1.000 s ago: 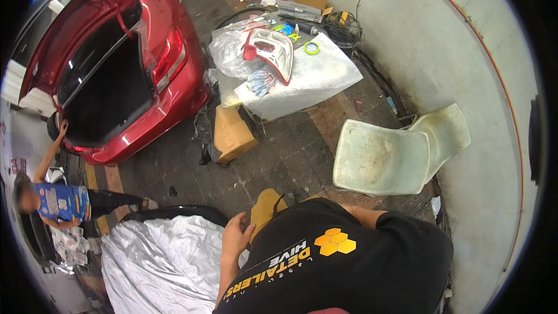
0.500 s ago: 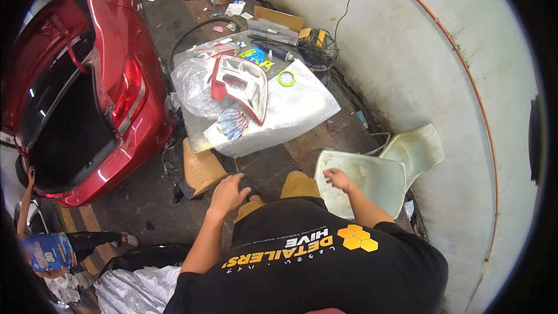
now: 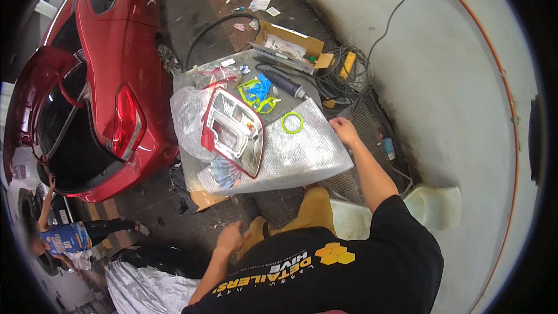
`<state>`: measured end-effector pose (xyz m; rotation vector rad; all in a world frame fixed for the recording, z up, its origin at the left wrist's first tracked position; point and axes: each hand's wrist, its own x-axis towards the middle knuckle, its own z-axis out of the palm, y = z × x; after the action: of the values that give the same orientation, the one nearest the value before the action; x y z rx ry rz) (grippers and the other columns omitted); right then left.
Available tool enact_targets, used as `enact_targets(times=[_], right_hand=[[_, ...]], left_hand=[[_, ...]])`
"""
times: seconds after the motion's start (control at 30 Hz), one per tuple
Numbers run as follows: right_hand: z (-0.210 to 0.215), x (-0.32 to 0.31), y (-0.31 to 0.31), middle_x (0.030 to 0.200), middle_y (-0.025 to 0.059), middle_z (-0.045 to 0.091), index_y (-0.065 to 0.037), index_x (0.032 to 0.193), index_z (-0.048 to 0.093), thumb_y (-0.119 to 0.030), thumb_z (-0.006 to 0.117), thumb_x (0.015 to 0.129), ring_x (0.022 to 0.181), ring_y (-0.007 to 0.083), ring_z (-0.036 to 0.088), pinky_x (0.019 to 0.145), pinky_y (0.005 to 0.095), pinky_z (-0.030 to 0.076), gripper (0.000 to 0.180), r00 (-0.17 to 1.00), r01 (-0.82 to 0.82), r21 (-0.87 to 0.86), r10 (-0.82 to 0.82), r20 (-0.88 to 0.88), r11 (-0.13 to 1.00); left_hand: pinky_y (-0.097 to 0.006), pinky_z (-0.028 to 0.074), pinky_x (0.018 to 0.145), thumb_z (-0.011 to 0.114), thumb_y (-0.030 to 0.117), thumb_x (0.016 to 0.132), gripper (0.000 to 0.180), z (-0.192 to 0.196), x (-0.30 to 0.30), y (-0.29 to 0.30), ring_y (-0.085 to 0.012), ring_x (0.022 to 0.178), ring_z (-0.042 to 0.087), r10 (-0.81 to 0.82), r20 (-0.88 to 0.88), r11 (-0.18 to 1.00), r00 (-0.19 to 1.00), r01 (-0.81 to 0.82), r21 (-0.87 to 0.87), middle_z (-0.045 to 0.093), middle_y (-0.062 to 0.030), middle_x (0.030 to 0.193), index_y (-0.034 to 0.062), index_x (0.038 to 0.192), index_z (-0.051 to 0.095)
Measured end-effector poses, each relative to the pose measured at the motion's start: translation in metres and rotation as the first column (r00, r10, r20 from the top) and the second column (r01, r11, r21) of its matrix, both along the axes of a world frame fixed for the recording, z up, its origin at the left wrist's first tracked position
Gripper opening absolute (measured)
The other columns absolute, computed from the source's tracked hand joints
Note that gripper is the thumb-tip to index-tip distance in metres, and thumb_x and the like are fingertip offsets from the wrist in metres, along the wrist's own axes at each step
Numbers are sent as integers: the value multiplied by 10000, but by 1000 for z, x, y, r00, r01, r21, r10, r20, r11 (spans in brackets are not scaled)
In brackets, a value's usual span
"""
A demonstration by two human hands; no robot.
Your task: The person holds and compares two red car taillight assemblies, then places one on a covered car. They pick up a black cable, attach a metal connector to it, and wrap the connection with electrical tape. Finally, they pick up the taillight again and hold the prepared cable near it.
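Note:
A tail light [image 3: 235, 131] with a red edge and clear housing lies on a small table, partly on silver bubble wrap [image 3: 308, 151]. My right hand [image 3: 345, 132] is at the wrap's right edge, fingers loosely bent; whether they touch it I cannot tell. My left hand [image 3: 232, 237] hangs low beside my leg, slightly blurred, fingers apart and holding nothing. A green tape roll [image 3: 292, 122] rests on the wrap. Left of the tail light sits crumpled clear plastic [image 3: 189, 119], and a shell-shaped, blue-grey piece [image 3: 225, 172] lies at its lower end.
A red car [image 3: 125, 40] with its trunk raised stands on the left, another person [image 3: 67, 238] behind it. Blue and green straps [image 3: 256, 92], a dark cylindrical tool [image 3: 283, 84] and an open box [image 3: 288, 46] are toward the back. Plastic chairs [image 3: 433, 206] stand by the wall.
I have come closer to the table. My right hand has moved forward from above the chair to the bubble wrap's edge. My left hand has dropped lower, nearer my body.

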<state>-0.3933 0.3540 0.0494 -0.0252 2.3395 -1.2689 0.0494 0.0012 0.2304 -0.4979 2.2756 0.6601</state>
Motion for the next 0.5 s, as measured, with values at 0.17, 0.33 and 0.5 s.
enact_targets(times=[0.17,0.33,0.5], right_hand=[[2,-98,-101,1090,183,733,-15,1108,709,-332,678,935,1024,370,693,892,438,537,363,933,-226,58,233,-273,972],[-19,-146,-186,1368,150,619,-59,1265,653,-289,661,928,1259,319,582,1053,434,477,408,715,-456,105,434,-548,884],[-65,-184,-275,1549,234,432,-14,1401,548,-247,584,957,1395,406,450,1121,465,433,503,644,-390,296,488,-589,872]], left_hand=[[-437,523,982,698,407,927,590,-4,-20,68,-369,1121,681,256,272,944,927,-301,135,692,-207,1245,38,1376,593],[-411,542,941,694,387,944,563,-61,-32,96,-326,1088,708,378,295,882,878,-438,173,700,-198,1241,29,1368,598],[-432,535,930,707,331,922,508,-180,-27,117,-366,1064,694,366,131,910,921,-384,159,712,-218,1165,12,1308,625]])
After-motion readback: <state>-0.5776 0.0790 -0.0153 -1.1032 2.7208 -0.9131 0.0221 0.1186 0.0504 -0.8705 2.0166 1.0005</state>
